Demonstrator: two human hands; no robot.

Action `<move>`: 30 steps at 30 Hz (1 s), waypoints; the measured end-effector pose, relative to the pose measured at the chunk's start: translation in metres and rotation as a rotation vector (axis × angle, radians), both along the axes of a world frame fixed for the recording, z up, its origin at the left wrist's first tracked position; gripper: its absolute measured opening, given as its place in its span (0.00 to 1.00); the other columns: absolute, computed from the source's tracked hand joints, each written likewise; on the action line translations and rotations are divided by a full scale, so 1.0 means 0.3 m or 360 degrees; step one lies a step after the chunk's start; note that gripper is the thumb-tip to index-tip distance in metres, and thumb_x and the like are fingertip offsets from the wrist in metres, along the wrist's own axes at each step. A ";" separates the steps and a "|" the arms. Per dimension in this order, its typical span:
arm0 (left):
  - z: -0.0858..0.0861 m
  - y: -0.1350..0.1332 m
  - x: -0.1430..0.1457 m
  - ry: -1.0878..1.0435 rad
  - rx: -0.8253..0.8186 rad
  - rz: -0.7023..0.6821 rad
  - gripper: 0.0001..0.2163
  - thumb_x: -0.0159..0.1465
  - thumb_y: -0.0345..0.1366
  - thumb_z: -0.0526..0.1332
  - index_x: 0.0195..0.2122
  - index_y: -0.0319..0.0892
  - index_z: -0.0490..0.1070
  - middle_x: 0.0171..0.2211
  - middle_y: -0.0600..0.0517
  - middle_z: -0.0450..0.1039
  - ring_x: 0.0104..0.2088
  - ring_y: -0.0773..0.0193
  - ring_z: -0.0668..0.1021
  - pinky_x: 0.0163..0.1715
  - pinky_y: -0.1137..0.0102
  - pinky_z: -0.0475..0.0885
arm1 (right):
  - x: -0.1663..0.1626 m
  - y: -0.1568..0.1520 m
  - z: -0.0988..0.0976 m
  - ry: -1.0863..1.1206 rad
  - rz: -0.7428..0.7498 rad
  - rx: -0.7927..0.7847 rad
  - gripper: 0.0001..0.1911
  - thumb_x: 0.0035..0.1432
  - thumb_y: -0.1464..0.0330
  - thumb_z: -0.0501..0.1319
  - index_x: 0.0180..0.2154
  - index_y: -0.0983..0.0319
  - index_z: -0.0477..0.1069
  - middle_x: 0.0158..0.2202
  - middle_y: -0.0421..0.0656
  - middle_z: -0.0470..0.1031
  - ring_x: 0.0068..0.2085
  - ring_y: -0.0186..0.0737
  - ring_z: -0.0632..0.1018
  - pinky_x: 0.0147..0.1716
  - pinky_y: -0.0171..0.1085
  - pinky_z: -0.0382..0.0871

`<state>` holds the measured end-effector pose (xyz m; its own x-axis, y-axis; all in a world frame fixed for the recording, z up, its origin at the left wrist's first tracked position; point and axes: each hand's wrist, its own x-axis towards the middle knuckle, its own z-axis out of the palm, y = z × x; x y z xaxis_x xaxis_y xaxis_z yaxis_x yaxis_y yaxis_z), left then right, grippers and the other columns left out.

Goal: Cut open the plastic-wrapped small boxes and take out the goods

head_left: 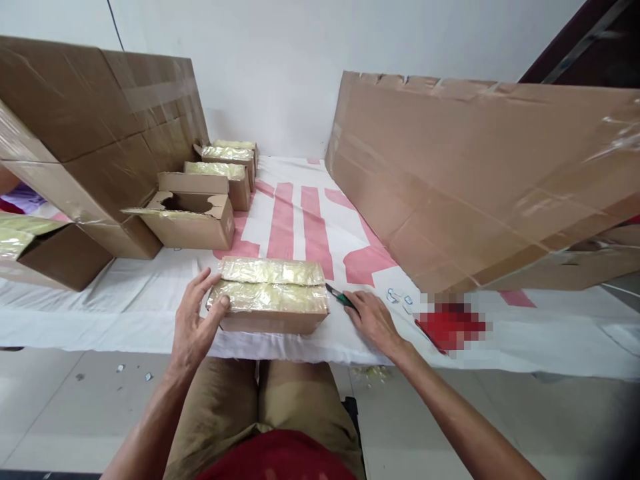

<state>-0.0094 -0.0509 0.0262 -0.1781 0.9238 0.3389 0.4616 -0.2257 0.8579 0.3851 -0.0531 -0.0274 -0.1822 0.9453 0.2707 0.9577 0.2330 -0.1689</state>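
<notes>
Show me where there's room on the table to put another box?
Bare white-and-red cloth lies between the open cardboard box and the big leaning cardboard sheet. It is crowded along the left, where small boxes line up, and in front, around the taped box under the left hand.

I sit at a packing workplace: taped cardboard cartons line my cloth-covered tabletop, small taped boxes queue along its far left edge.
</notes>
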 end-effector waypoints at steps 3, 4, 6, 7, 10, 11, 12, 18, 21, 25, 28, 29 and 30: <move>0.002 -0.034 0.009 0.0053 -0.0078 0.0060 0.24 0.64 0.53 0.63 0.57 0.46 0.76 0.63 0.44 0.74 0.66 0.45 0.74 0.67 0.53 0.68 | -0.030 0.027 0.065 0.0304 0.0106 0.0063 0.18 0.69 0.62 0.58 0.53 0.61 0.79 0.52 0.53 0.82 0.53 0.56 0.81 0.52 0.55 0.76; -0.001 -0.040 0.012 0.0038 -0.0113 0.0072 0.25 0.65 0.54 0.63 0.58 0.46 0.75 0.62 0.44 0.76 0.64 0.45 0.75 0.66 0.54 0.69 | -0.046 0.038 0.108 0.0421 0.0182 0.0083 0.19 0.70 0.62 0.58 0.56 0.60 0.77 0.55 0.53 0.81 0.56 0.55 0.80 0.55 0.55 0.75; -0.011 -0.045 0.018 -0.0013 -0.0171 0.0090 0.26 0.65 0.54 0.62 0.60 0.45 0.74 0.60 0.44 0.77 0.62 0.46 0.77 0.64 0.55 0.71 | -0.087 0.065 0.200 0.0578 0.0380 0.0063 0.23 0.69 0.65 0.58 0.64 0.57 0.72 0.63 0.50 0.76 0.64 0.52 0.76 0.62 0.55 0.72; -0.017 -0.046 0.020 -0.0043 -0.0185 0.0101 0.27 0.65 0.54 0.62 0.60 0.45 0.73 0.61 0.44 0.77 0.61 0.46 0.77 0.63 0.55 0.72 | -0.110 0.083 0.240 0.0612 0.0477 0.0019 0.26 0.68 0.67 0.58 0.66 0.55 0.69 0.67 0.49 0.73 0.67 0.51 0.73 0.65 0.56 0.70; -0.039 -0.047 0.020 -0.0138 -0.0186 0.0087 0.28 0.65 0.55 0.63 0.62 0.45 0.71 0.63 0.43 0.75 0.62 0.47 0.77 0.64 0.55 0.71 | -0.164 0.142 0.317 0.0642 0.0721 -0.0210 0.30 0.65 0.72 0.56 0.67 0.52 0.70 0.69 0.45 0.71 0.68 0.49 0.72 0.66 0.58 0.69; -0.046 -0.047 0.020 -0.0181 -0.0180 0.0068 0.29 0.65 0.55 0.64 0.62 0.45 0.70 0.64 0.42 0.73 0.64 0.47 0.76 0.64 0.55 0.70 | -0.173 0.160 0.331 0.0662 0.0776 -0.0292 0.29 0.66 0.72 0.55 0.66 0.52 0.71 0.67 0.45 0.73 0.67 0.48 0.74 0.66 0.57 0.70; -0.051 -0.046 0.019 -0.0228 -0.0175 0.0047 0.30 0.64 0.55 0.65 0.63 0.45 0.69 0.65 0.42 0.72 0.65 0.46 0.74 0.65 0.55 0.70 | -0.176 0.176 0.341 0.0685 0.0809 -0.0366 0.28 0.67 0.71 0.53 0.65 0.53 0.73 0.65 0.45 0.76 0.65 0.48 0.76 0.65 0.56 0.71; -0.058 -0.040 0.017 -0.0332 -0.0145 0.0031 0.34 0.63 0.55 0.66 0.66 0.43 0.67 0.67 0.40 0.69 0.67 0.45 0.72 0.67 0.55 0.68 | -0.141 0.233 0.390 0.0754 0.0787 -0.0729 0.25 0.65 0.65 0.60 0.62 0.53 0.76 0.57 0.44 0.82 0.54 0.46 0.82 0.57 0.51 0.77; -0.062 -0.038 0.016 -0.0303 -0.0130 0.0036 0.34 0.64 0.55 0.67 0.66 0.43 0.67 0.67 0.40 0.69 0.67 0.44 0.72 0.65 0.55 0.70 | -0.147 0.239 0.374 0.0913 0.0744 -0.0725 0.24 0.61 0.61 0.67 0.58 0.55 0.80 0.50 0.45 0.85 0.48 0.45 0.83 0.51 0.47 0.79; -0.073 -0.037 0.019 -0.0337 -0.0125 0.0036 0.35 0.64 0.56 0.67 0.67 0.44 0.66 0.67 0.40 0.68 0.67 0.44 0.72 0.66 0.53 0.69 | -0.196 0.207 0.312 0.1154 0.0649 -0.0284 0.16 0.67 0.56 0.63 0.47 0.57 0.83 0.49 0.47 0.84 0.49 0.47 0.83 0.52 0.46 0.78; -0.068 -0.040 0.023 -0.0326 -0.0097 0.0075 0.35 0.63 0.56 0.67 0.66 0.43 0.67 0.66 0.40 0.69 0.66 0.44 0.72 0.66 0.54 0.68 | -0.239 0.200 0.282 0.1251 0.0420 0.0138 0.20 0.70 0.51 0.59 0.37 0.58 0.80 0.42 0.48 0.83 0.46 0.48 0.82 0.50 0.45 0.77; -0.062 -0.041 0.024 -0.0346 -0.0100 0.0082 0.35 0.62 0.56 0.68 0.66 0.43 0.67 0.65 0.40 0.70 0.66 0.44 0.73 0.65 0.54 0.69 | -0.251 0.211 0.278 0.1265 0.0317 0.0174 0.21 0.70 0.50 0.58 0.34 0.58 0.77 0.38 0.47 0.82 0.42 0.47 0.82 0.46 0.43 0.77; -0.054 -0.042 0.024 -0.0375 -0.0118 0.0081 0.36 0.61 0.57 0.68 0.66 0.42 0.67 0.65 0.40 0.71 0.65 0.44 0.73 0.65 0.54 0.70 | -0.259 0.229 0.277 0.1269 0.0217 0.0129 0.23 0.69 0.48 0.57 0.31 0.58 0.74 0.33 0.45 0.80 0.38 0.45 0.80 0.42 0.42 0.76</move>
<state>-0.0021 -0.0635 0.0101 -0.2911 0.9324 0.2143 0.2559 -0.1399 0.9565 0.3073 0.0155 0.0558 -0.0178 0.9005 0.4345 0.5190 0.3798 -0.7658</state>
